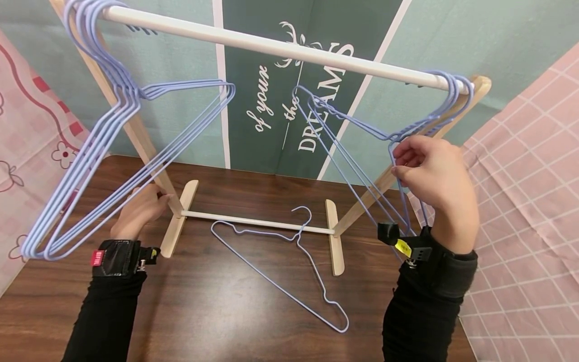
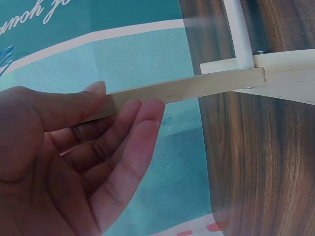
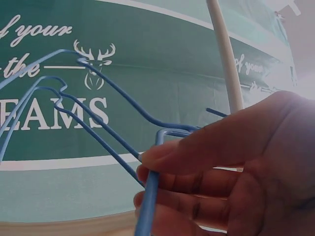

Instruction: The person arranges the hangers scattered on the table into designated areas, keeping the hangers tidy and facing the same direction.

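Observation:
A small wooden rack stands on a dark wooden table [image 1: 217,322], with a white top rod [image 1: 271,46]. Several blue wire hangers [image 1: 97,146] hang at the rod's left end, and several more [image 1: 454,85] hook over its right end. One blue hanger [image 1: 277,281] lies flat on the table in front of the rack. My left hand [image 1: 140,211] holds the rack's left leg [image 2: 197,88] near its foot, thumb on top and fingers behind. My right hand [image 1: 429,171] pinches the wire of a right-side hanger [image 3: 147,201] between thumb and fingers.
A thin white crossbar [image 1: 258,221] joins the rack's two wooden feet. A green backdrop with white lettering [image 1: 267,100] stands behind. Pink checked cloth [image 1: 529,226] lies on the right and pink patterned cloth [image 1: 27,125] on the left.

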The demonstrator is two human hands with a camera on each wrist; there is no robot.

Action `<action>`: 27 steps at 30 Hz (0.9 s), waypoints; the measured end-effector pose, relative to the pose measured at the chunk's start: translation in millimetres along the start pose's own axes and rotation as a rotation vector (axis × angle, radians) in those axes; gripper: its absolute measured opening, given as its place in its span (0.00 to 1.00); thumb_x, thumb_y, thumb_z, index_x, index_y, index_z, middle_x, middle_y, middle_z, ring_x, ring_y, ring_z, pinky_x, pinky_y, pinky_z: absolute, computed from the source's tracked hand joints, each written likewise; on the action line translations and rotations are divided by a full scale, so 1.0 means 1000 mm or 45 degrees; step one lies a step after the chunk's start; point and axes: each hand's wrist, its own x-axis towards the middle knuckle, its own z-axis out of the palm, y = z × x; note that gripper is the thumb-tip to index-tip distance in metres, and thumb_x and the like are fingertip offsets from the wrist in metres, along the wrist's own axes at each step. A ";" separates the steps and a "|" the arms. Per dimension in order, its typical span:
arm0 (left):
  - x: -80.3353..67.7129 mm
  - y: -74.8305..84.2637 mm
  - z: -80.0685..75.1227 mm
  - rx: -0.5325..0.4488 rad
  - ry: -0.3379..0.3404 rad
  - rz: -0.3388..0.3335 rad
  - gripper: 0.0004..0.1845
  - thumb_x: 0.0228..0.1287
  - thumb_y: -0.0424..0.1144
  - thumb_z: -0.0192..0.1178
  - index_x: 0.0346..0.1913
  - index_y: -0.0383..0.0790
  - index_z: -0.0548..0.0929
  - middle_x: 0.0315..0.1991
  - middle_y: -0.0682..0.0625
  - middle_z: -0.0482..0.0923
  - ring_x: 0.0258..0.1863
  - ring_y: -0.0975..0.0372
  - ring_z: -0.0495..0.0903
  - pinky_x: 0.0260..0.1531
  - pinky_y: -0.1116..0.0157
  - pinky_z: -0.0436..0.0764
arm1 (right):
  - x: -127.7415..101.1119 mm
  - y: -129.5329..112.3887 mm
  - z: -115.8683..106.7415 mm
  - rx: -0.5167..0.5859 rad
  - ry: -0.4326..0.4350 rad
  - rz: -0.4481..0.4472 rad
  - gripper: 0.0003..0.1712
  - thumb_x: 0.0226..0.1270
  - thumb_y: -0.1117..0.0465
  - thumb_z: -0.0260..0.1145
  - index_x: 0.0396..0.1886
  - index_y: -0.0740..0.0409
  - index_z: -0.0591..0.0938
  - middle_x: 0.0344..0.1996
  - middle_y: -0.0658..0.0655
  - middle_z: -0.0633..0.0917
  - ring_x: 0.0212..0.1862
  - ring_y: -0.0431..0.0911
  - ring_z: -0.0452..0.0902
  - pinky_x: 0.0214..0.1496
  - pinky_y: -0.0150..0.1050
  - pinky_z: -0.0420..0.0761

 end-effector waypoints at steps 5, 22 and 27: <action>-0.001 0.000 0.000 -0.002 0.017 0.006 0.17 0.70 0.41 0.42 0.33 0.31 0.75 0.17 0.49 0.65 0.16 0.60 0.60 0.18 0.64 0.59 | -0.001 0.000 0.001 -0.033 0.017 -0.005 0.08 0.51 0.70 0.62 0.33 0.65 0.80 0.25 0.59 0.81 0.22 0.28 0.67 0.28 0.25 0.66; -0.002 0.002 0.000 -0.026 0.003 -0.006 0.18 0.70 0.40 0.42 0.37 0.28 0.76 0.18 0.48 0.66 0.16 0.60 0.60 0.18 0.64 0.59 | -0.006 -0.005 0.001 -0.038 0.110 0.042 0.08 0.52 0.70 0.63 0.34 0.64 0.80 0.28 0.62 0.81 0.22 0.29 0.67 0.28 0.26 0.66; -0.002 0.002 0.000 -0.027 0.005 -0.001 0.17 0.70 0.40 0.42 0.37 0.28 0.75 0.18 0.47 0.67 0.17 0.59 0.60 0.19 0.63 0.59 | -0.011 -0.007 0.002 -0.020 0.171 0.036 0.07 0.53 0.70 0.64 0.34 0.65 0.80 0.29 0.63 0.81 0.22 0.26 0.66 0.27 0.22 0.65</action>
